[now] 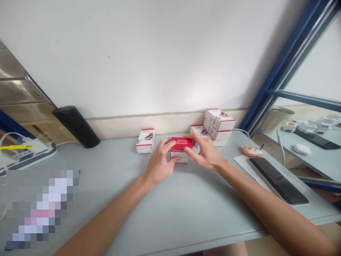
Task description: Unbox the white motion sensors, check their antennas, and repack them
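On the table [173, 217], near the wall [149, 57]: a red-topped box [181, 143] sat between two bare hands; couldn't tell whether its base touched down.
Left hand [161, 161]: fingers half-curled around the left side, one on the red top, thumb against the front face.
Right hand [206, 151]: spread just enough to span the right end, fingers at the far edge, thumb at the near corner, so yeah, it had hold too.
Box feel: looked like printed cardboard, so I guessed light, stiffish, kinda slick, easy to dent mid-panel.
Best hold: side walls near the corners, imo, no hard squeezing.
Neighbours: one white box [145, 141] left, more white boxes [220, 121] piled right.
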Demonstrator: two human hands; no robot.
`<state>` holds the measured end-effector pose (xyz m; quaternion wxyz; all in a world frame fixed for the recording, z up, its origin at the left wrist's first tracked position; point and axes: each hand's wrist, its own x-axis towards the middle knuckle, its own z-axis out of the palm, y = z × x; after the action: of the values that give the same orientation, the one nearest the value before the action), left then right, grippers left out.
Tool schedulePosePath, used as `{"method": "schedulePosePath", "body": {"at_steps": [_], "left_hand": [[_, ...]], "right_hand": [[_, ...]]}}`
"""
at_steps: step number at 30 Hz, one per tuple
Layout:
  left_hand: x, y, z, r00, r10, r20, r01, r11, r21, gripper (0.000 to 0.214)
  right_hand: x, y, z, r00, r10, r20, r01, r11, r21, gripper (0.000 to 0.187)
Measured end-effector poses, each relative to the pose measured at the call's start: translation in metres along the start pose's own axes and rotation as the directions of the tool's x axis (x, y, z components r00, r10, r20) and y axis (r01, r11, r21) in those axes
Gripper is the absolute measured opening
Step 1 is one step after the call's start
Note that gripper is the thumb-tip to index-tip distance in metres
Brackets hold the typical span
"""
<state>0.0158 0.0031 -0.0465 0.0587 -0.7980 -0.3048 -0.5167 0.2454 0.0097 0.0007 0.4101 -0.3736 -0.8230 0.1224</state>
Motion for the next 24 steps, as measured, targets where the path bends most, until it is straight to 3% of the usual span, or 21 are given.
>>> {"method": "schedulePosePath", "body": {"at_steps": [3, 5, 9, 12, 14, 17, 19, 22, 24], "left_hand": [[0.001, 0.005, -0.002, 1.0, 0.005, 0.03, -0.006, 1.0, 0.022, 0.081], [0.001, 0.01, -0.002, 0.998, 0.024, 0.065, -0.028, 0.998, 0.052, 0.078], [0.003, 0.017, -0.002, 0.977, 0.208, 0.04, -0.212, 0.965, 0.153, 0.057], [0.006, 0.022, -0.003, 0.939, 0.342, -0.036, -0.326, 0.919, 0.22, 0.059], [0.01, 0.024, -0.005, 0.926, 0.374, -0.042, -0.355, 0.906, 0.231, 0.06], [0.013, 0.026, -0.009, 0.931, 0.356, 0.08, -0.365, 0.906, 0.213, 0.055], [0.014, 0.026, -0.011, 0.929, 0.332, 0.162, -0.359, 0.913, 0.192, 0.048], [0.012, 0.023, -0.012, 0.942, 0.295, 0.159, -0.32, 0.932, 0.168, 0.039], [0.01, 0.021, -0.01, 0.965, 0.234, 0.122, -0.253, 0.95, 0.181, 0.032]], "right_hand": [[-0.001, -0.001, 0.0, 0.997, 0.039, -0.072, -0.033, 0.996, 0.08, 0.038], [-0.001, -0.002, 0.0, 0.987, 0.07, -0.141, -0.051, 0.989, 0.136, 0.05], [0.003, -0.003, 0.0, 0.951, 0.22, -0.219, -0.156, 0.949, 0.275, 0.068], [0.009, -0.004, 0.0, 0.92, 0.359, -0.156, -0.277, 0.879, 0.389, 0.067], [0.011, -0.004, 0.001, 0.908, 0.415, -0.058, -0.338, 0.808, 0.482, 0.056], [0.013, -0.002, 0.007, 0.899, 0.43, 0.08, -0.389, 0.701, 0.598, 0.033], [0.013, 0.001, 0.013, 0.884, 0.452, 0.123, -0.423, 0.658, 0.623, 0.028], [0.01, 0.004, 0.018, 0.895, 0.443, -0.05, -0.338, 0.748, 0.571, 0.026], [0.006, 0.003, 0.017, 0.926, 0.289, -0.245, -0.166, 0.891, 0.423, 0.024]]}}
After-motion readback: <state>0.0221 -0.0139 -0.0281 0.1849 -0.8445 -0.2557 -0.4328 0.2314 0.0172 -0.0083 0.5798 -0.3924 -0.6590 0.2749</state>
